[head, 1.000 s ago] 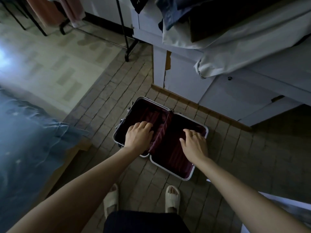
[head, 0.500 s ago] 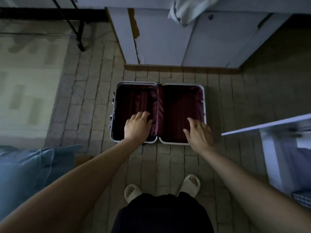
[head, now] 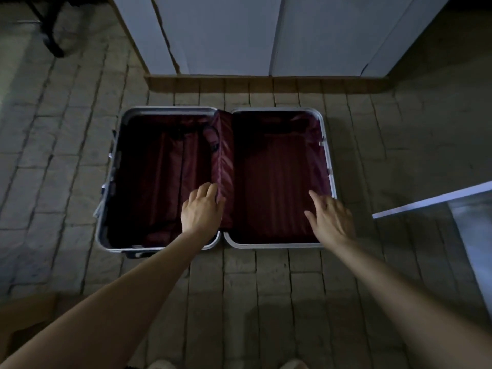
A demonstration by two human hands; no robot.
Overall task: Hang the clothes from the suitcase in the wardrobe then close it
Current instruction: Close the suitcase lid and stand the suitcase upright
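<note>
Head view: one suitcase (head: 277,245) lies opened flat on the floor (head: 266,288) in the middle of the frame, its two shells side by side, left and right. Each shell's long axis runs from the bottom of the frame toward the top, and the hinge line between them runs the same way. The rims are silver metal and the lining (head: 274,182) in both shells is dark red, striped. A fold of that red lining stands up along the hinge.

Two hands are in the frame, both bare, with both forearms reaching in from the lower edge. The left hand (head: 202,209) rests in the left shell near its lower right corner, fingers loosely bent, their tips against the raised fold of lining; whether it pinches the fabric cannot be told. The right hand (head: 330,217) lies with fingers spread and nearly straight over the lower right corner of the right shell, touching the lining by the rim.

The floor is grey-brown brick-pattern tiling, dimly lit. A white wardrobe (head: 239,35) fills the upper middle, just beyond the suitcase. A pale panel edge (head: 431,201) enters at the right. A black stand foot (head: 53,43) shows at the upper left.
</note>
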